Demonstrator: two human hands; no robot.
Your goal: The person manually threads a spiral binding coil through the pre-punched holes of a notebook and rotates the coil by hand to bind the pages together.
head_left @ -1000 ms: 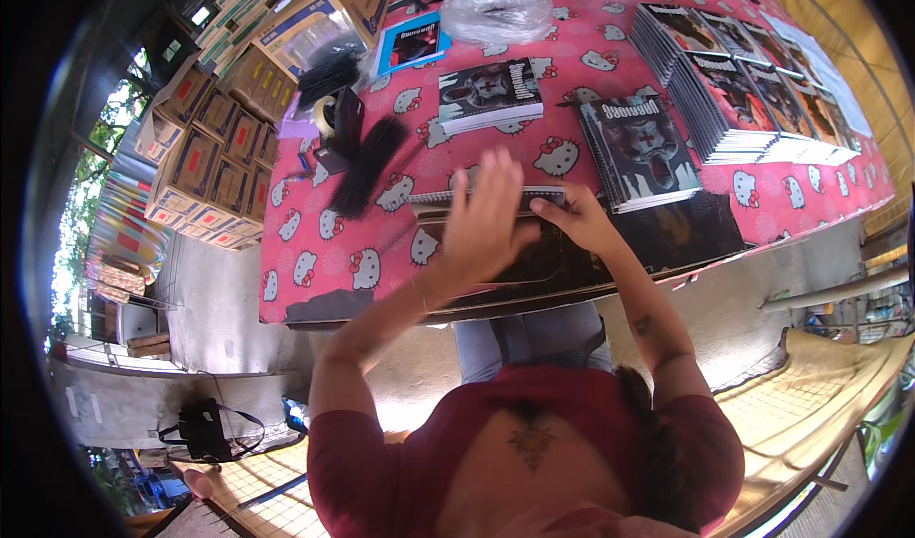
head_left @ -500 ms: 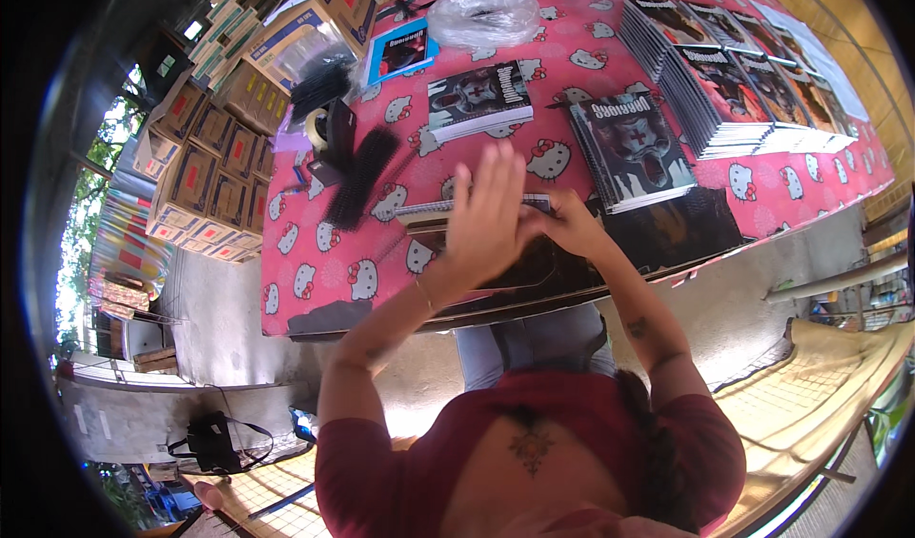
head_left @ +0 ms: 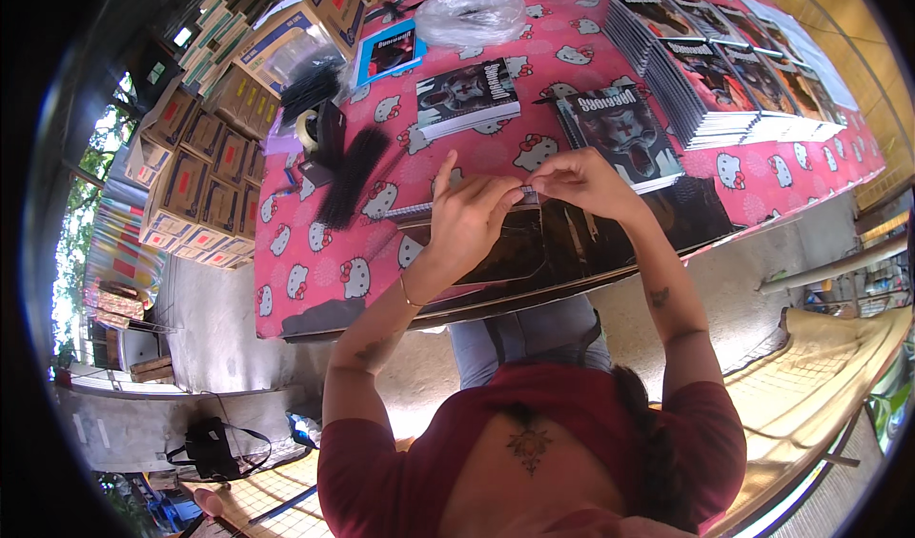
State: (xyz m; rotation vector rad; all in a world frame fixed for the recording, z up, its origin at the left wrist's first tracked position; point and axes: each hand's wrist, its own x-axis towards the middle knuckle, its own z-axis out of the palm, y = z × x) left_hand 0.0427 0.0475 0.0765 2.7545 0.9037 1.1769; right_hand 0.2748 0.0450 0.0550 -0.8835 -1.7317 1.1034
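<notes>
- Two stacks of brown boxes (head_left: 205, 147) fill the upper left of my frame.
- Black combs (head_left: 351, 174) lie left of centre on the pink cloth (head_left: 315, 271).
- Left hand (head_left: 474, 216), flat and spread half a second ago, now pinches the notebook (head_left: 534, 238) at its top edge, mid-frame.
- Right hand (head_left: 583, 178) pinches that same spine beside it; I judge fine binding work has begun.
- Finished notebooks (head_left: 724, 81) sit upper right.

Bookbinding workshop; notebook stacks (head_left: 710, 71); stacked cartons (head_left: 195, 157); cloth-covered table (head_left: 315, 271)
</notes>
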